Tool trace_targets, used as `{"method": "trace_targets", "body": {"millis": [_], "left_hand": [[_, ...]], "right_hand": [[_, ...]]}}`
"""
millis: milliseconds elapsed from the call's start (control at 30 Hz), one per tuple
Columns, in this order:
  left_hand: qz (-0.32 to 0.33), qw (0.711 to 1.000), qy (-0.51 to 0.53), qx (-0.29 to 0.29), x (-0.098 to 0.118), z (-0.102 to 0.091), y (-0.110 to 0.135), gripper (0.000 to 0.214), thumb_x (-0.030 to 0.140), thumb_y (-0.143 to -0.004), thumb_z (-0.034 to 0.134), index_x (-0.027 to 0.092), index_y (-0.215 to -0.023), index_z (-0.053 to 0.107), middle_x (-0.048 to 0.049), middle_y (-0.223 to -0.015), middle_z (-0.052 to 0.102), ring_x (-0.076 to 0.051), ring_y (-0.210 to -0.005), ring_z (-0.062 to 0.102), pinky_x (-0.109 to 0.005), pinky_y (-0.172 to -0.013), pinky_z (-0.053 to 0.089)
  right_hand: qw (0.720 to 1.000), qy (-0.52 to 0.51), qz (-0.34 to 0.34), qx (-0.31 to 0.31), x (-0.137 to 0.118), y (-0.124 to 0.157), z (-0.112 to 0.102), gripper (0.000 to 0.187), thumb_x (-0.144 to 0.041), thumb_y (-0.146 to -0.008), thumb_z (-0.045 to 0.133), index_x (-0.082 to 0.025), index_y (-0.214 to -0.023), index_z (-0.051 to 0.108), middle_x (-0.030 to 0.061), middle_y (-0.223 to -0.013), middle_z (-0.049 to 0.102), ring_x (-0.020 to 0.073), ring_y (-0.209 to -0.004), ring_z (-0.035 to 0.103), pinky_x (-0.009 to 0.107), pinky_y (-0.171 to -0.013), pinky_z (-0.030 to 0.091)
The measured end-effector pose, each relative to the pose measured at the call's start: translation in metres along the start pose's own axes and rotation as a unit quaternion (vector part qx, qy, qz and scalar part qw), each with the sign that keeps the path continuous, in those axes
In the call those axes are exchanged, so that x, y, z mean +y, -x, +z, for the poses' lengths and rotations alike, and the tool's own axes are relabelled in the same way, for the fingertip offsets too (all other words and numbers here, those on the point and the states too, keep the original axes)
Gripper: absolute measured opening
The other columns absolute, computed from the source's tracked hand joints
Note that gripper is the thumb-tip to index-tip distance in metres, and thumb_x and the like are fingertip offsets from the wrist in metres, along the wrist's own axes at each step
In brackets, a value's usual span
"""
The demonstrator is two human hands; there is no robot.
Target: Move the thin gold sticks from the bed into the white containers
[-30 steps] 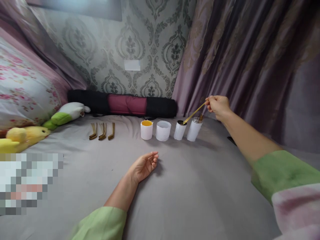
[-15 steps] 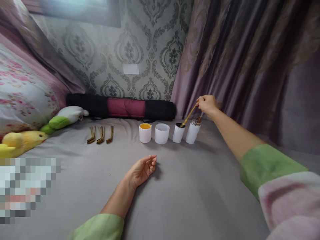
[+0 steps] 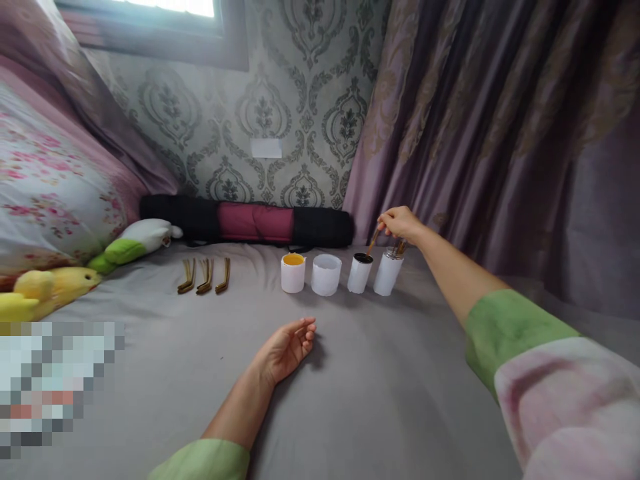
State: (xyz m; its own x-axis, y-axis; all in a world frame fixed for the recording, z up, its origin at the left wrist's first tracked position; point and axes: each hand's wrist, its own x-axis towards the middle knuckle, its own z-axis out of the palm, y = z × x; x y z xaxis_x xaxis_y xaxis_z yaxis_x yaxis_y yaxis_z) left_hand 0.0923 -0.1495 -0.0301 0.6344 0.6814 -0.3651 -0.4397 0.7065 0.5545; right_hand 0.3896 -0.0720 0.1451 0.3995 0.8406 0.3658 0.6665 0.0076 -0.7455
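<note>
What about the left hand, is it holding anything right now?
No, the left hand is loosely curled with its palm showing, and nothing is visible in it.

- My right fingers [image 3: 386, 220] pinch a thin amber stick [image 3: 372, 244], slanting down to a white, dark-mouthed cup [image 3: 359, 278].
- Three other white containers [image 3: 327, 279] flank it.
- My left fingers [image 3: 309, 336] curl loosely over a grey sheet [image 3: 155, 373].

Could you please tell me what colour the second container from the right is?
The container is white outside and dark inside (head view).
</note>
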Motion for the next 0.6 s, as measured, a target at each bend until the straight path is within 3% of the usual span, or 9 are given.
{"method": "trace_targets", "body": {"millis": [600], "left_hand": [[0.002,1.000,0.009,0.006,0.000,0.002,0.000,0.012,0.012,-0.075,0.051,0.009,-0.086,0.051,-0.0029,-0.067,0.055,-0.005,-0.052,0.051,-0.015,-0.046,0.043]], "right_hand": [[0.993,-0.034,0.065,-0.091,-0.004,0.007,0.018,0.017,-0.007,-0.066,0.059,-0.013,-0.051,0.056,0.0015,-0.041,0.058,0.0044,-0.027,0.041,0.012,-0.022,0.022]]}}
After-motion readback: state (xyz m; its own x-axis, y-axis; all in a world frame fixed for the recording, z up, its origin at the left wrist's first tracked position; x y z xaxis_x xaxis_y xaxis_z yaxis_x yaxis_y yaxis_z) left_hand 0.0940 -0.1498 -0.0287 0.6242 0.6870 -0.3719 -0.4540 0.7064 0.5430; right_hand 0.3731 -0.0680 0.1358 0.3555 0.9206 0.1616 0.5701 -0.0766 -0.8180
